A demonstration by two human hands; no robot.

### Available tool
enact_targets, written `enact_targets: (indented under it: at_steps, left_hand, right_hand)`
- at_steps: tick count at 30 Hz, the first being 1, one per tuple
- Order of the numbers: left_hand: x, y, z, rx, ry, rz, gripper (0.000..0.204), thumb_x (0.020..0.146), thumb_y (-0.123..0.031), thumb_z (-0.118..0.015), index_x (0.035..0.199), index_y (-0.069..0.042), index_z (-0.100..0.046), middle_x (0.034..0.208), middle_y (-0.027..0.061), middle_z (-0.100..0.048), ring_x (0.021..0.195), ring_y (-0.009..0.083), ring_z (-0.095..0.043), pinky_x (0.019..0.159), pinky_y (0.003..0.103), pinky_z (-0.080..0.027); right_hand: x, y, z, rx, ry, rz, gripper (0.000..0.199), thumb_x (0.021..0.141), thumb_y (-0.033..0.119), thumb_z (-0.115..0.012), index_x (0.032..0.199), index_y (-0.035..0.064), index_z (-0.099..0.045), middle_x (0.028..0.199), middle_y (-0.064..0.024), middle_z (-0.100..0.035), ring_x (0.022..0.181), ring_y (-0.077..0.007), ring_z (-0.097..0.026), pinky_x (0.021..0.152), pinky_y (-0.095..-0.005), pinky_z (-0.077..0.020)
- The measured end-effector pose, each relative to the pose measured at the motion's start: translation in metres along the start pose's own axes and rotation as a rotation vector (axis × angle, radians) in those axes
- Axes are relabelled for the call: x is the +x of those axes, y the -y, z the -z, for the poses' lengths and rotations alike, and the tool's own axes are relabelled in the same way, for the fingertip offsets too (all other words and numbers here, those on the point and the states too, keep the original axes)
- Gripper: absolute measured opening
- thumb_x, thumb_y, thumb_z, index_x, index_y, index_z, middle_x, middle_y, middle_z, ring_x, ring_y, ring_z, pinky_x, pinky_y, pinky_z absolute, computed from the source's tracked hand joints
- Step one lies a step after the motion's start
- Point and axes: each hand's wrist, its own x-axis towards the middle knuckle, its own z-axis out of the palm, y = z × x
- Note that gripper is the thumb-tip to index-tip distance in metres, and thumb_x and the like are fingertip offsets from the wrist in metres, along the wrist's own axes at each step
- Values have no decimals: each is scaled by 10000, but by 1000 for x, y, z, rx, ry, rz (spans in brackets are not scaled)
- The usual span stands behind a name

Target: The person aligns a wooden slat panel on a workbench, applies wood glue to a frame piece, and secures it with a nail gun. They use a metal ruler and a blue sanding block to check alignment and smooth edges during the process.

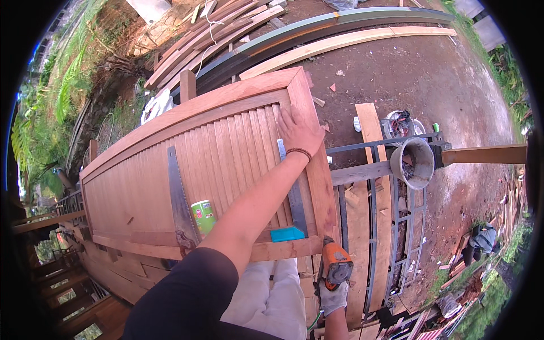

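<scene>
A louvered wooden door panel (pixel 226 133) lies in front of me. My left hand (pixel 299 133), bare with a cord around the wrist, rests flat with fingers spread on the panel's right end, over the slats and frame. My right hand (pixel 333 297), in a pale glove, is closed on the grip of an orange and black nail gun (pixel 337 263). Its nose is at the panel's near right corner; contact is hard to make out. A try square (pixel 288 233) with a teal handle lies across the slats. Left of it are a green-and-white container (pixel 203 215) and a handsaw (pixel 177 190).
Right of the panel, a grey bucket (pixel 413 164) stands by a dark metal frame (pixel 371 238) with planks (pixel 357 260). Long boards (pixel 209 39) and a long beam (pixel 340 24) lie beyond. Another person (pixel 481 241) bends over at the far right. A green hose (pixel 315 320) runs near my right hand.
</scene>
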Motion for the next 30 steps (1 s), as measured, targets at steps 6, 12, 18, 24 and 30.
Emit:
enact_targets:
  at_steps: [6, 12, 18, 24, 30]
  left_hand:
    - [20, 4, -7, -2, 43, 206, 1094, 734, -488, -781, 1504, 41, -211, 1585, 323, -121, 1503, 428, -88, 1226, 506, -93]
    - [19, 10, -13, -12, -14, 180, 1099, 711, -524, -795, 1498, 26, -260, 1574, 332, -156, 1488, 429, -155, 1215, 509, -139]
    - [18, 10, -12, -27, -12, 174, 1106, 703, -529, -802, 1501, 17, -266, 1574, 336, -150, 1487, 432, -156, 1214, 512, -135]
    - [16, 15, 3, -48, 53, 153, 1069, 721, -509, -792, 1499, 26, -291, 1575, 322, -168, 1487, 417, -167, 1218, 478, -147]
    - [-47, 61, 32, -271, 28, -14, 858, 785, -320, -756, 1461, 22, -355, 1547, 289, -254, 1438, 425, -266, 1189, 483, -242]
  right_hand:
    - [2, -42, -7, -7, 51, -3, 190, 770, 164, -725, 913, 45, -690, 819, -135, -719, 762, -336, -703, 679, -418, -545]
    - [1, -13, 4, -57, 62, 35, 186, 770, 161, -722, 913, 46, -691, 831, -131, -723, 788, -326, -708, 706, -409, -554]
    - [1, 2, 6, -50, 50, 40, 192, 774, 158, -717, 925, 41, -698, 843, -138, -727, 802, -325, -711, 714, -413, -554]
    - [3, -9, 5, -88, 76, 18, 200, 775, 161, -720, 918, 22, -703, 843, -163, -723, 797, -337, -711, 722, -419, -553]
    - [1, 4, 5, -48, 18, 84, 177, 779, 165, -723, 875, 18, -707, 813, -159, -722, 774, -320, -717, 698, -415, -550]
